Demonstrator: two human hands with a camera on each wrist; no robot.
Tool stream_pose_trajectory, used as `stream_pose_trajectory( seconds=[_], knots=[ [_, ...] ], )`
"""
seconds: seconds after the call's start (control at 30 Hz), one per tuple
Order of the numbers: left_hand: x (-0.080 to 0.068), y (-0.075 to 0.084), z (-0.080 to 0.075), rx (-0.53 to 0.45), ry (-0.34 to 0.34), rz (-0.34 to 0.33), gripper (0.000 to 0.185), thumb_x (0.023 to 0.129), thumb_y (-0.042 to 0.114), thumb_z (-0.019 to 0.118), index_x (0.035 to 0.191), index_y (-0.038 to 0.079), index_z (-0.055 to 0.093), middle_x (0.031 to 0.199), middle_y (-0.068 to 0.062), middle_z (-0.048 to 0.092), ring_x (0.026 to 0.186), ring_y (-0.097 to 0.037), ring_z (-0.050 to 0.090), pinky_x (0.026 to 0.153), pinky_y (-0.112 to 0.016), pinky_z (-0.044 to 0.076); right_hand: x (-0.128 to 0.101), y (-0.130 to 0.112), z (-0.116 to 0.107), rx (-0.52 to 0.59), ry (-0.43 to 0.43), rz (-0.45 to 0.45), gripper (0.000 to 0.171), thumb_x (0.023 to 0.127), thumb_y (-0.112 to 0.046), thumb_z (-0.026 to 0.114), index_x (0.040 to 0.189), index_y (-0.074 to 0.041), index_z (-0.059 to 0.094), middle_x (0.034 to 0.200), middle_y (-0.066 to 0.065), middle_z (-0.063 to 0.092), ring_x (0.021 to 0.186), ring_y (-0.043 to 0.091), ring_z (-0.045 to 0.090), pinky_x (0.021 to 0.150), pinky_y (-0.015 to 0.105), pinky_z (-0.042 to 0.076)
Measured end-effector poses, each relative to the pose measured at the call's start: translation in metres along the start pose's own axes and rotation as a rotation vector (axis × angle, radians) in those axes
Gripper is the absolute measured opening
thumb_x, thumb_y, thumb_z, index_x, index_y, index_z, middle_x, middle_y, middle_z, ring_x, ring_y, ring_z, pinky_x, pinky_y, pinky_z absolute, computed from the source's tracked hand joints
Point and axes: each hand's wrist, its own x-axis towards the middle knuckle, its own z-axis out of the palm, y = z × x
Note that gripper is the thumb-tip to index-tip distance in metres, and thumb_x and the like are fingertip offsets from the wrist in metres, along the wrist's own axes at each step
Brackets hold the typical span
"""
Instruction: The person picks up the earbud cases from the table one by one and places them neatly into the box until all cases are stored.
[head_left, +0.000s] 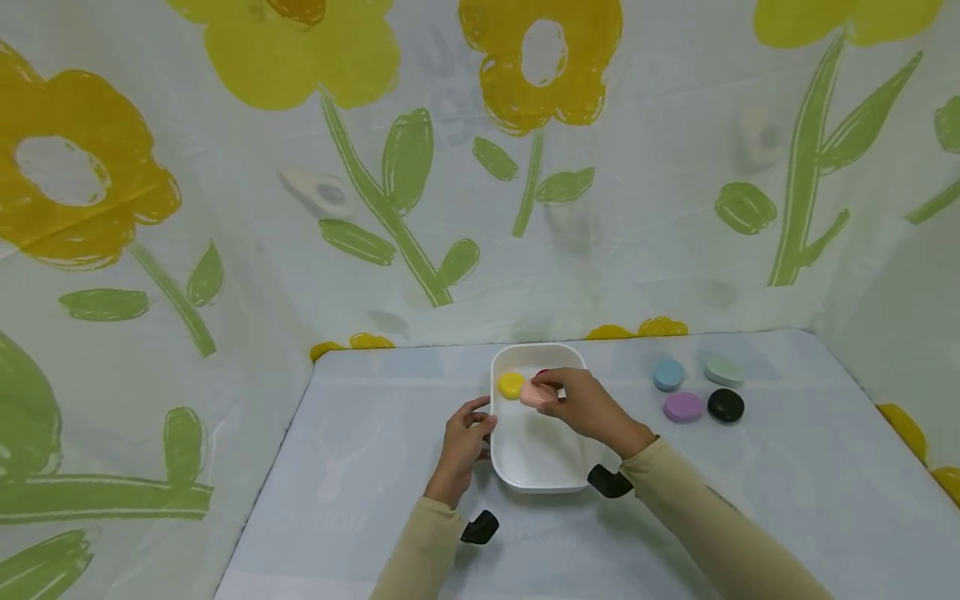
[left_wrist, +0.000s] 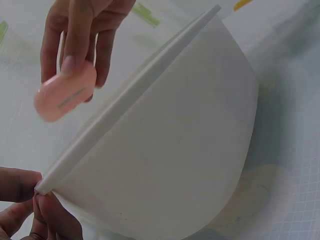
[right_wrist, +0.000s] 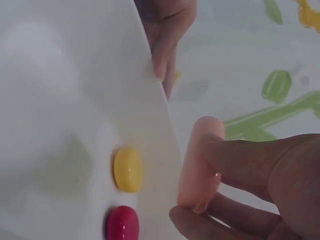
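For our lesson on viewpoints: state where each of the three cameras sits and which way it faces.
Head: worn high, facing forward and down at the white tub; both hands and sleeves show.
Left wrist: low beside the tub's outer wall; left hand fingers pinch its rim.
Right wrist: close at the rim; right hand holds the pink piece.
All three views share the tub and pink piece.

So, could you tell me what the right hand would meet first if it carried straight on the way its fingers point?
Probably the yellow piece in the white tray; the right hand holds the pink piece just beside it, though depth is unclear.
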Motion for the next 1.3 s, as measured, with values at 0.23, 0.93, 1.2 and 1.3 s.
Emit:
stream_pose_trajectory(
  seconds=[0.23,0.93,1.2,1.3],
  knots=[
    [-0.001,-0.002,0.0,0.002,-0.003,-0.006,0.041,0.105,0.009,0.064,0.146,0.003,0.059,0.107,-0.008,0.062,0.073,-0.016,0.059,0.053,-0.022,0.051,0.02,0.003,0.013,-0.069,-0.08,0.001,0.031,0.091,-0.002,0.082,0.12,0.004,0.075,0.115,0.012,0.075,0.099,0.024,0.065,0.089,0.043,0.056],
    [0.002,-0.004,0.003,-0.008,-0.015,-0.005,0.044,0.105,0.01,0.065,0.148,0.002,0.056,0.107,-0.006,0.061,0.072,-0.016,0.058,0.052,-0.024,0.051,0.013,0.02,0.016,-0.068,-0.059,0.066,0.035,0.098,-0.002,0.074,0.131,0.003,0.068,0.131,0.02,0.069,0.12,0.039,0.065,0.103,0.052,0.056],
    [0.002,0.0,0.002,-0.002,0.001,-0.006,0.043,0.105,0.009,0.064,0.147,0.003,0.058,0.108,-0.008,0.06,0.073,-0.015,0.058,0.052,-0.023,0.05,-0.036,0.05,-0.029,-0.026,0.21,0.092,0.032,0.097,0.004,0.073,0.128,0.005,0.068,0.128,0.023,0.068,0.117,0.043,0.065,0.095,0.055,0.059],
    [0.003,0.0,0.002,0.006,0.004,-0.018,0.042,0.105,0.008,0.064,0.147,0.004,0.059,0.108,-0.008,0.06,0.072,-0.016,0.058,0.052,-0.023,0.051,-0.057,0.071,-0.045,-0.058,0.235,0.141,0.033,0.098,0.002,0.072,0.13,0.006,0.066,0.13,0.026,0.066,0.118,0.045,0.063,0.097,0.058,0.057]
  ],
)
